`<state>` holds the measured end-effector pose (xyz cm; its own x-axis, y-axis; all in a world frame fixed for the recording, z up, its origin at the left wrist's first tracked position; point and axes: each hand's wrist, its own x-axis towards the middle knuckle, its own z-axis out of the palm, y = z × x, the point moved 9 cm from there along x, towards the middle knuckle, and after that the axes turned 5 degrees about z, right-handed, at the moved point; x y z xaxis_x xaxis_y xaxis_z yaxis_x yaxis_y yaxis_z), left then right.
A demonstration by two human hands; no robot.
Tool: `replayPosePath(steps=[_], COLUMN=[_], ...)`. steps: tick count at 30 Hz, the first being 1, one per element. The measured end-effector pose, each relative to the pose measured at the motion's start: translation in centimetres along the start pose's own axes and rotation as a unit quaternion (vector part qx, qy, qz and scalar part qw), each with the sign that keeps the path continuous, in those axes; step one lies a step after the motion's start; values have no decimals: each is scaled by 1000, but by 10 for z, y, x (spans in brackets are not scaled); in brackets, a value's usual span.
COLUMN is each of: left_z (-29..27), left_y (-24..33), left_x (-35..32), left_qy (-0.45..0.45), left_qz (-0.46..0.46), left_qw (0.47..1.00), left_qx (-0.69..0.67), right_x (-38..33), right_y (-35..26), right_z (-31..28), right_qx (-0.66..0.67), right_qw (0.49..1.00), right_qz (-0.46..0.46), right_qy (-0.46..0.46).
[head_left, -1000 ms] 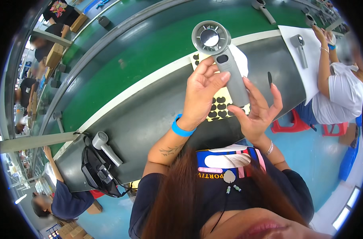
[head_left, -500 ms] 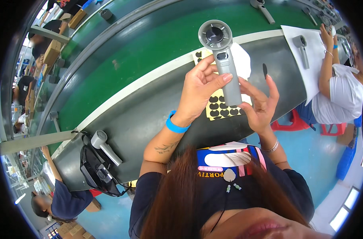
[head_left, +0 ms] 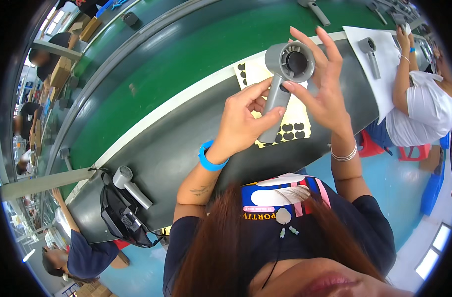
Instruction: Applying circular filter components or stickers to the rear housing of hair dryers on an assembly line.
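A grey handheld fan point(head_left: 276, 58) is gripped by its handle in my left hand point(head_left: 243, 119), fingers behind and thumb in front. Its round head tilts up to the right, showing a dark hub inside the ring. My right hand point(head_left: 327, 96) is beside the head, its thumb touching the top of the handle just below the ring, the other fingers spread and raised. Under the fan lies a pale yellow sheet point(head_left: 301, 110) with rows of black rounded stickers, partly covered by the fan and my hands. Whether a sticker is under my right thumb is hidden.
Another grey fan point(head_left: 132, 187) lies by a black bag point(head_left: 116, 213) at the left of the dark worktop point(head_left: 171, 148). Beyond runs a green conveyor belt point(head_left: 186, 64). On the right, a fan point(head_left: 369, 57) rests on white sheeting point(head_left: 357, 37), near a co-worker in white point(head_left: 419, 104).
The fan has turned and tilted so its head leans right. My right hand has risen from the handle's bottom to its top; the black sticker on its fingertip no longer shows.
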<state>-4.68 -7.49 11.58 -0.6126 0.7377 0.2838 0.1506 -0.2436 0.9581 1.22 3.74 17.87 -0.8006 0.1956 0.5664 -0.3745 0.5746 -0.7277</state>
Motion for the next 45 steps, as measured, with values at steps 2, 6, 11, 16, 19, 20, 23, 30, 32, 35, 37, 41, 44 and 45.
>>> replayPosePath(steps=[2,6,11,16,19,20,23,30,32,35,37,41,44,45], left_z=[-3,-1,4,-32,-37,-39,-29,-11,-6,-3,-2,2,7,10], left_y=[0,-11,-20,-19,-13,-8,7,7,-1,-3,-4,-8,-10,-11], left_x=[0,2,1,9,7,6,2,-9,-13,-17,-18,-19,-18,-19], left_qy=[-8,-56,-94,93,138,152,127,85,71,57,54,29,-3,-20], left_qz=[-3,-74,-129,-33,-2,22,104,156,130,119,107,60,39,33], left_qw=[1000,990,975,981,977,979,984,969,975,980,983,997,999,999], left_qx=[-13,-109,-157,-167,-161,-131,-74,173,166,151,142,43,-10,-24], right_x=[-4,-4,-7,-25,-40,-45,-59,-69,-68,-66,-66,-66,-63,-63], right_y=[1,9,15,24,35,38,44,6,2,0,1,6,5,5], right_z=[-1,-5,-16,-32,-27,-32,-46,-28,-17,0,0,-4,-1,-2], right_qx=[83,80,124,107,187,190,121,136,148,114,125,93,96,96], right_qw=[996,995,992,981,967,966,962,968,965,972,966,972,973,973], right_qz=[15,29,22,10,54,57,141,149,171,193,208,208,208,211], right_qy=[-14,-44,7,161,166,165,198,153,134,73,85,55,17,18])
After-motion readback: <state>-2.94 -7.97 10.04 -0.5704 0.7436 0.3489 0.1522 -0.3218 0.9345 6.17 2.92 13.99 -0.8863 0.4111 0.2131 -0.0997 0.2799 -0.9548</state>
